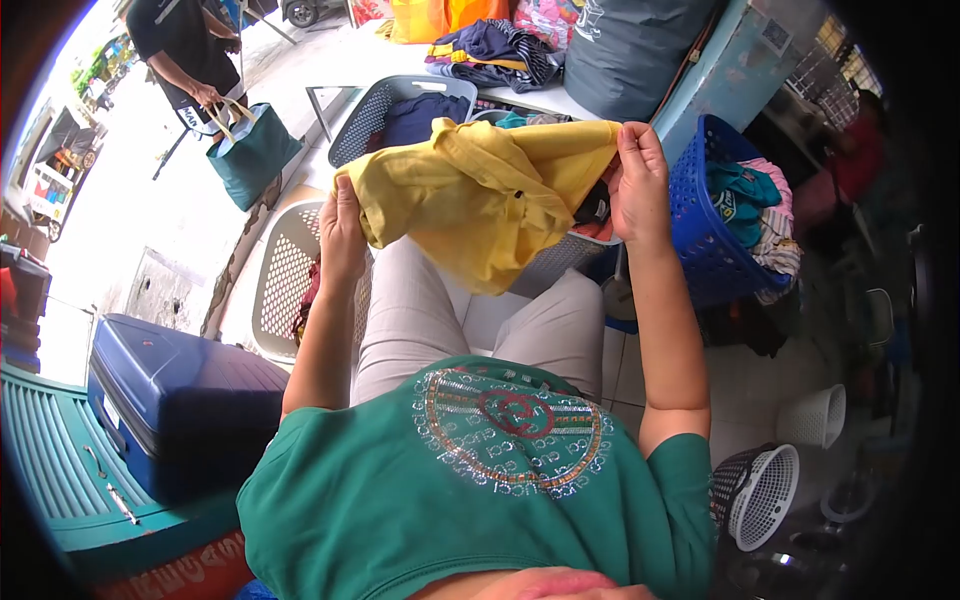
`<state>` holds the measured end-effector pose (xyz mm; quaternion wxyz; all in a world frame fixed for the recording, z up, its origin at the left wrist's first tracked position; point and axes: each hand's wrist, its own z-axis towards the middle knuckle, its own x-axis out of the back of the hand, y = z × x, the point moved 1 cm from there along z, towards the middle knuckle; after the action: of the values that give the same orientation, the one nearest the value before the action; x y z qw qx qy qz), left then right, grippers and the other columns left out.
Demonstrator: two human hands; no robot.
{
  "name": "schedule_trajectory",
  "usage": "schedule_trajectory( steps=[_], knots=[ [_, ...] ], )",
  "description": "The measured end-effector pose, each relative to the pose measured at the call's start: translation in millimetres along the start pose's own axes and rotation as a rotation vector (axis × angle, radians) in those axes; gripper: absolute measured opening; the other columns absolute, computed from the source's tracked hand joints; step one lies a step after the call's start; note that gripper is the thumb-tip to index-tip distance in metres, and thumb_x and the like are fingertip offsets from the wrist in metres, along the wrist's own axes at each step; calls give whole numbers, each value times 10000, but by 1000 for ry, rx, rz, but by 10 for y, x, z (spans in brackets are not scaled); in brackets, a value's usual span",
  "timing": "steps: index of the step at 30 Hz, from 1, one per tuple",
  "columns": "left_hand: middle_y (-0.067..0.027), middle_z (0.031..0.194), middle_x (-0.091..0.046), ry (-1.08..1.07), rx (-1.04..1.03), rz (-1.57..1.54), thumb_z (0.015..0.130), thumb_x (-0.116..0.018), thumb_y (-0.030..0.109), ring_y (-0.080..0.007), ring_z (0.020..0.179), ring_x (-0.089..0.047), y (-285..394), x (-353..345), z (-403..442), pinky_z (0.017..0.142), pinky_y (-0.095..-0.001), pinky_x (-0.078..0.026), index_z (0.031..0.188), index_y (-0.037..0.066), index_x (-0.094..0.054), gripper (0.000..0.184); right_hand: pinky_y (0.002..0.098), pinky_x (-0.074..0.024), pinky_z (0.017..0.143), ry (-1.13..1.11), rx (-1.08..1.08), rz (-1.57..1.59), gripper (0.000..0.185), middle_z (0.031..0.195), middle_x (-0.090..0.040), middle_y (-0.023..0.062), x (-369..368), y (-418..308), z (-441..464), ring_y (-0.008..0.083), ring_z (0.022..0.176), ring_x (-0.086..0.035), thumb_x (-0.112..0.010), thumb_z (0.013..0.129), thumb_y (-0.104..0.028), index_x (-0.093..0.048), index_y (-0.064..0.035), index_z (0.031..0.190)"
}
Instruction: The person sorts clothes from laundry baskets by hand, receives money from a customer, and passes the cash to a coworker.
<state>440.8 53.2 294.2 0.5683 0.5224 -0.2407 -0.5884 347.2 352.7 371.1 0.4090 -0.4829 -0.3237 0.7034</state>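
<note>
Head view — yellow garment hangs between left hand and right hand — both hands gripping opposite sides.

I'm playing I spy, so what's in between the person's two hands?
A yellow garment is between them, spread out from the left hand to the right hand, and both hands grip it. The head view shows this.
</note>
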Motion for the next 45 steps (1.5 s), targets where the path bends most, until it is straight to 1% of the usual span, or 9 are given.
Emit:
schedule_trajectory(
  steps=[4,6,11,15,18,22,29,38,45],
  knots=[
    [-127,1229,-435,-7,-84,483,970,-471,203,-172,1061,-506,-282,139,129,844,-274,-458,1196,17,-501,293,222,-435,669,-7,151,-112,129,843,-515,-22,-33,68,2,44,749,-475,-442,991,-175,-505,-84,924],
    [-121,1261,-414,90,33,452,912,-577,183,-218,1093,-483,-286,-38,37,896,-335,-424,1258,62,-447,389,233,-415,603,-87,404,-566,130,764,-486,-32,-152,141,-145,36,681,-434,-450,987,-157,-497,-67,907],
    [-151,1458,-260,-411,-344,598,656,-830,287,-327,1334,-291,-175,-501,-106,1039,-448,-306,1367,69,-344,888,361,-451,566,-627,308,-803,91,701,-551,142,-508,418,-644,314,649,-589,-574,890,-93,-500,-40,899],
    [-112,1097,-615,-746,-70,498,653,-835,232,-248,981,-591,-260,-547,-133,862,-357,-450,1188,14,-549,644,416,-465,583,-690,184,-818,103,736,-585,164,-450,627,-829,369,708,-601,-591,872,-106,-505,-50,875],
    [-105,849,-650,-742,-22,560,727,-787,201,-239,787,-622,-516,-441,-159,708,-343,-469,997,14,-634,363,383,-445,563,-571,108,-885,101,727,-580,146,-337,492,-745,329,645,-596,-591,878,-104,-519,-33,877],
    [-123,857,-637,-659,-4,513,852,-646,121,-247,783,-621,-498,-435,-134,680,-332,-472,1036,23,-631,209,349,-422,548,-496,145,-878,102,713,-529,117,-294,477,-639,258,599,-540,-600,870,-87,-530,-16,853],
    [-104,921,-571,-513,-132,500,930,-507,79,-214,854,-584,-317,-518,-89,752,-300,-459,1300,90,-516,371,336,-421,538,-423,260,-894,87,735,-506,90,-283,570,-557,234,603,-534,-643,825,-80,-574,-32,803],
    [-69,866,-595,-416,-522,659,800,-667,27,-205,773,-555,-81,-737,-58,682,-315,-456,1088,95,-669,297,273,-410,516,-317,256,-751,99,738,-501,48,-204,459,-559,144,600,-518,-633,845,-61,-568,-12,789],
    [-59,754,-586,-456,-445,654,784,-683,1,-176,622,-586,-120,-877,-138,539,-279,-458,973,64,-689,199,300,-423,541,-328,335,-783,108,750,-504,71,-80,350,-570,183,607,-526,-621,855,-66,-558,-14,784]
  ],
)
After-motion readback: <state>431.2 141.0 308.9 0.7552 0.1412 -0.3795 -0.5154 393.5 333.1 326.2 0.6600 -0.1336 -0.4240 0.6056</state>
